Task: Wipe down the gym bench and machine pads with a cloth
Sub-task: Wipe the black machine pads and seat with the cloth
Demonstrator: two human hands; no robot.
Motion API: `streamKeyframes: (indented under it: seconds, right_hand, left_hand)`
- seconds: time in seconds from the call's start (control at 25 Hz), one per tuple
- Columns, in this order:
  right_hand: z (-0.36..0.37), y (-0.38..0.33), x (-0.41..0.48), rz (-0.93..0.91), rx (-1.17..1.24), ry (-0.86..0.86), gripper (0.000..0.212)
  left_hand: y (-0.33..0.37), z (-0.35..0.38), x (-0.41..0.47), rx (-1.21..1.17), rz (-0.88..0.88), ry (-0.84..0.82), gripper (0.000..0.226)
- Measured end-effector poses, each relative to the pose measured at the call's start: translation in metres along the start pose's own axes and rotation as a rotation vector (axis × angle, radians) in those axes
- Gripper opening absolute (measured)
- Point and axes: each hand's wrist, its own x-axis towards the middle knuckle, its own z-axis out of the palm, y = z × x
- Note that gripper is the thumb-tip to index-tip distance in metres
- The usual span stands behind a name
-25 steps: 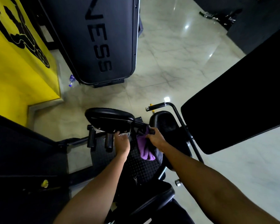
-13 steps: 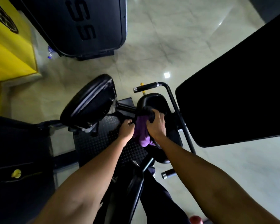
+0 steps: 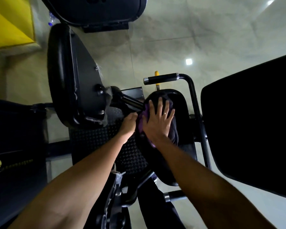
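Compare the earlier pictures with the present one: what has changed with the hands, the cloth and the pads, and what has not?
The right hand let go of the bar and now presses the purple cloth flat on the small pad, fingers spread. The left pad swung from level to on edge. The left hand shifted right, beside the cloth; its grip is unclear. The cloth stayed with the right hand.

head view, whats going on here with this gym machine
A person is wiping a black pad on a gym machine. The right hand lies flat, fingers spread, pressing a purple cloth onto the pad. The left hand sits at the pad's left edge, next to the cloth; whether it grips anything cannot be told. A bigger pad stands to the left, untouched by either hand.
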Motion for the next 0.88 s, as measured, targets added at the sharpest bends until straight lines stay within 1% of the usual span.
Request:
streamKeyframes:
  seconds: [0.08, 0.2, 0.32, 0.4, 0.52, 0.6, 0.64, 0.72, 0.8, 0.88]
  right_hand:
    - [-0.019, 0.007, 0.040, -0.033, -0.009, -0.020, 0.059]
    - [-0.031, 0.011, 0.067, -0.056, -0.034, -0.038, 0.049]
    - [-0.016, 0.015, 0.023, -0.098, -0.036, 0.054, 0.050]
    - [-0.003, 0.024, -0.017, -0.137, -0.022, 0.099, 0.051]
    - [-0.004, 0.035, -0.023, -0.166, -0.012, 0.061, 0.053]
    - [-0.010, 0.037, 0.003, -0.187, -0.044, 0.049, 0.054]
    - [-0.015, 0.035, 0.022, -0.188, -0.053, 0.044, 0.055]
    - [-0.029, 0.028, 0.064, -0.190, -0.082, -0.018, 0.056]
    - [-0.038, 0.026, 0.094, -0.217, -0.156, -0.068, 0.057]
    - [-0.044, 0.039, 0.103, -0.206, -0.143, -0.015, 0.061]
  left_hand:
    - [0.005, 0.006, -0.001, -0.043, -0.008, 0.016, 0.036]
    - [0.006, 0.018, -0.005, -0.058, 0.089, 0.016, 0.038]
    - [-0.006, 0.032, -0.009, -0.050, 0.169, 0.054, 0.040]
    - [-0.013, 0.039, -0.009, -0.067, 0.175, 0.100, 0.041]
    - [-0.048, 0.052, 0.013, -0.071, 0.188, 0.139, 0.044]
    - [-0.048, 0.057, 0.011, -0.017, 0.186, 0.166, 0.045]
    - [-0.034, 0.057, 0.001, 0.025, 0.192, 0.182, 0.045]
    - [-0.014, 0.058, -0.008, 0.131, 0.211, 0.209, 0.047]
    - [-0.004, 0.059, -0.006, 0.231, 0.189, 0.223, 0.051]
    - [0.004, 0.060, -0.001, 0.313, 0.166, 0.203, 0.055]
